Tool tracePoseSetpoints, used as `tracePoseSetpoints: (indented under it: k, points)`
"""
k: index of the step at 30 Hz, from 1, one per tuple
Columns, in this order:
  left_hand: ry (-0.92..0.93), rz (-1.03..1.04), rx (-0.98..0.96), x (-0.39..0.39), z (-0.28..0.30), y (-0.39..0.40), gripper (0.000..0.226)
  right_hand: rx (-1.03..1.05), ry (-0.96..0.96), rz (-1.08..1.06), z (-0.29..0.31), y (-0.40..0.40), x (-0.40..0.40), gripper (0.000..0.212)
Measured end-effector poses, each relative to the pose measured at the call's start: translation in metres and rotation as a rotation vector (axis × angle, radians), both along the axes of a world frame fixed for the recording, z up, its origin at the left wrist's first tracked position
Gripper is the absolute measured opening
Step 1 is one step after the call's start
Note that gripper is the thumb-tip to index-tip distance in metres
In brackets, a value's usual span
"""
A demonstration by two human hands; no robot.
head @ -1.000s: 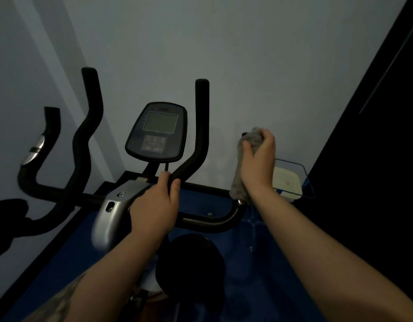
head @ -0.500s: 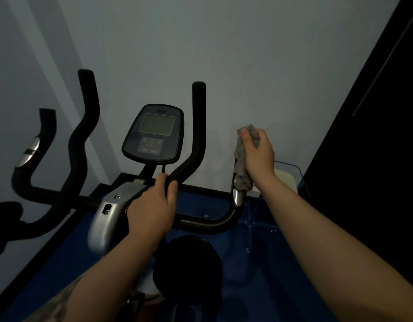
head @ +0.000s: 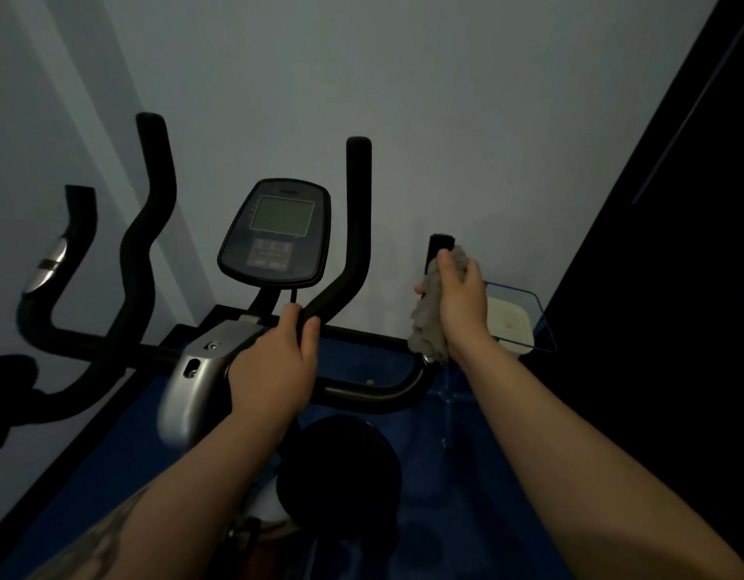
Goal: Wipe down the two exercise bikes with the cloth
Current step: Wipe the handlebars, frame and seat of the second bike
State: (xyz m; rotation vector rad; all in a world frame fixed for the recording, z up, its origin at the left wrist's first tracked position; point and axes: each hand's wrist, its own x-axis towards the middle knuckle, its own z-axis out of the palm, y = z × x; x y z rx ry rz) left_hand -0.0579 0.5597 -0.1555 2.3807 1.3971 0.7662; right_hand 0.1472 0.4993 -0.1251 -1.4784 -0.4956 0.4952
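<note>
An exercise bike with black handlebars (head: pixel 353 228) and a grey console (head: pixel 278 232) stands in front of me in dim light. My left hand (head: pixel 274 366) grips the handlebar at its centre, beside the silver stem housing (head: pixel 194 383). My right hand (head: pixel 460 299) holds a grey cloth (head: pixel 427 332) wrapped round the right outer grip, whose black tip (head: pixel 439 244) shows above the cloth. The cloth hangs down to the bend of the bar. No second bike is in sight.
A pale wall rises close behind the bike. A clear container with a cream tub (head: pixel 512 324) sits at the right, next to a dark panel (head: pixel 675 286). Blue floor matting (head: pixel 111 462) lies below. A black round knob (head: pixel 341 466) sits under the handlebars.
My right hand has slid the cloth down the right grip, baring the black tip that was covered a second ago. My left hand has stayed on the handlebar.
</note>
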Motion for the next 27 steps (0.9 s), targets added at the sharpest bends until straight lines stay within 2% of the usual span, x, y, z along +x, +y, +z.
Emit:
tracePoseSetpoints:
  k: [2, 5, 7, 9, 13, 14, 17, 18, 21, 24, 27]
  points:
    - [-0.005, 0.003, -0.001, 0.000, 0.000, 0.000, 0.032, -0.011, 0.034, -0.053, -0.018, -0.012, -0.016, 0.033]
    - [-0.010, -0.006, -0.002, -0.001, 0.000, 0.000, 0.033, -0.053, 0.077, -0.040, -0.033, -0.034, -0.029, 0.031]
    - [-0.008, -0.006, 0.003, -0.001, 0.000, 0.001, 0.033, -0.047, 0.213, 0.022, -0.026, -0.028, -0.014, 0.035]
    - [-0.004, -0.008, 0.010, 0.000, 0.000, 0.000, 0.032, -0.002, 0.312, 0.080, -0.011, -0.017, 0.000, 0.048]
    - [-0.005, -0.003, 0.014, 0.000, -0.001, 0.001, 0.033, 0.027, 0.259, 0.074, -0.014, -0.011, 0.000, 0.048]
    - [-0.006, -0.003, 0.016, 0.000, -0.001, 0.001, 0.033, -0.008, 0.262, 0.081, -0.022, -0.017, -0.004, 0.052]
    - [-0.011, -0.005, 0.014, -0.001, -0.003, 0.002, 0.033, -0.145, 0.321, 0.139, -0.045, -0.038, -0.015, 0.084]
    - [-0.015, -0.005, 0.011, -0.001, -0.003, 0.002, 0.032, -0.160, 0.320, 0.156, -0.045, -0.042, -0.016, 0.085]
    - [-0.008, -0.005, 0.012, -0.001, -0.003, 0.002, 0.031, -0.207, 0.199, 0.102, -0.029, -0.034, -0.010, 0.067]
    - [-0.002, 0.003, 0.022, 0.000, -0.002, 0.002, 0.033, -0.228, 0.062, 0.008, -0.009, -0.014, -0.002, 0.065]
    - [-0.004, 0.007, 0.020, -0.001, -0.002, 0.001, 0.035, -0.213, -0.025, -0.057, -0.019, -0.019, -0.017, 0.061]
